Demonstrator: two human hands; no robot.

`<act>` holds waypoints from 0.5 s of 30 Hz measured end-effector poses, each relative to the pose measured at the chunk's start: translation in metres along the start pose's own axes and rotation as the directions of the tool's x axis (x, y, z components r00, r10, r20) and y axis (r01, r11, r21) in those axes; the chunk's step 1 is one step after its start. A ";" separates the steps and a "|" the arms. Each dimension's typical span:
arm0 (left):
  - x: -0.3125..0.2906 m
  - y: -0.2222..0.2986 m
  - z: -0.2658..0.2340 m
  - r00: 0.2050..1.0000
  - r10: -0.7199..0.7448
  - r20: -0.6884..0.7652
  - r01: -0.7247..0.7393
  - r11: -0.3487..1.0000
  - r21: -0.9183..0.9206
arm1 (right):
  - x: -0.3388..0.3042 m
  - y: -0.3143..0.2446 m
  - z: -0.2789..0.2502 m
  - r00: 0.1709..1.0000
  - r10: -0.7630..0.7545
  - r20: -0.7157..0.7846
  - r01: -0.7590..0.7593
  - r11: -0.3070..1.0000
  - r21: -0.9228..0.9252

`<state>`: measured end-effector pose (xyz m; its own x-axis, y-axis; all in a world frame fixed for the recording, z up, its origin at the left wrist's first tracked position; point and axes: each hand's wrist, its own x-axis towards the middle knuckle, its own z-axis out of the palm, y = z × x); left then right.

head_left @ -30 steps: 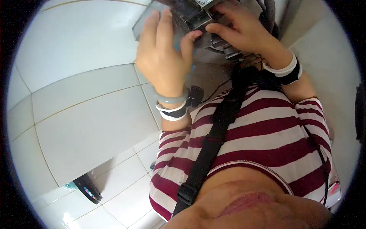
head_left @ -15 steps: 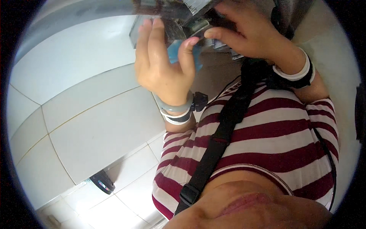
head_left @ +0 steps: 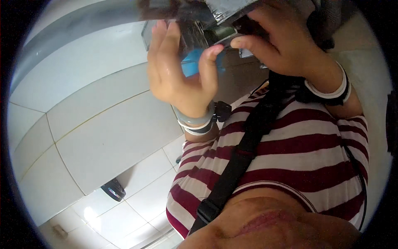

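Observation:
My left hand (head_left: pixel 180 74) grips a clear, shiny plastic-looking piece (head_left: pixel 192 36), its fingers stretched up along one side and the thumb at the lower edge. From the right, my right hand (head_left: pixel 286 43) pinches the same piece, thumb tip close to my left thumb. The kind of thing is not clear, and the right fingers are partly lost in shadow. Above the thumbs lies a silver, foil-like piece (head_left: pixel 227 10) with a dark edge. Something blue (head_left: pixel 192 63) shows behind my left palm, between thumb and fingers.
A grey curved edge (head_left: pixel 83 31) sweeps across the upper left. White tiled ledge (head_left: pixel 107 112) runs along the left, with a dark object (head_left: pixel 112 190) on the tiled floor (head_left: pixel 120 218) below. A black strap (head_left: pixel 242 153) crosses my striped shirt. A dark mesh-like thing (head_left: pixel 327 18) stands at upper right.
Both hands have shifted slightly right in the view, with the clear piece between them. More of the silver piece shows above the thumbs. The grip looks the same.

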<state>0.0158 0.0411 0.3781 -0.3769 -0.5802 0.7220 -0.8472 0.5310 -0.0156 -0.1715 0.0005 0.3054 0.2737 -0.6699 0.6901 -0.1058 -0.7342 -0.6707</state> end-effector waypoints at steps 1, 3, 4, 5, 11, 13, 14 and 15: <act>0.001 0.001 0.000 1.000 -0.004 0.003 0.004 1.000 0.002 | 0.001 -0.002 -0.002 0.997 0.060 0.052 -0.060 0.998 -0.004; 0.000 0.003 0.000 0.998 -0.060 -0.006 0.060 0.998 -0.027 | 0.004 -0.001 -0.001 1.000 0.002 0.020 -0.002 1.000 -0.024; 0.000 0.002 0.000 0.998 -0.066 -0.003 0.066 0.998 -0.022 | 0.006 -0.001 0.001 0.998 -0.058 -0.013 0.057 0.997 -0.050; -0.001 0.002 0.000 0.997 -0.070 -0.010 0.070 0.997 -0.028 | 0.006 -0.003 -0.001 0.998 -0.058 -0.009 0.058 0.997 -0.044; 0.000 0.000 -0.007 1.000 0.000 0.030 0.001 1.000 -0.026 | 0.009 0.010 0.004 0.980 -0.197 -0.039 0.192 0.976 -0.099; 0.002 0.001 -0.016 1.000 -0.016 0.025 0.017 1.000 -0.018 | 0.011 0.004 0.005 0.995 -0.072 0.069 0.068 0.996 0.051; 0.003 0.001 -0.024 0.998 -0.037 0.057 0.036 0.999 0.029 | 0.012 -0.001 0.006 0.994 -0.082 0.075 0.078 0.996 0.051; 0.003 0.002 -0.027 0.995 -0.062 0.081 0.056 0.996 0.069 | 0.011 -0.007 0.003 0.987 0.044 0.152 -0.065 0.989 0.135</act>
<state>0.0235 0.0574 0.3990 -0.3531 -0.6603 0.6628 -0.8908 0.4539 -0.0223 -0.1647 -0.0015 0.3163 0.4107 -0.6769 0.6108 0.0066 -0.6677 -0.7444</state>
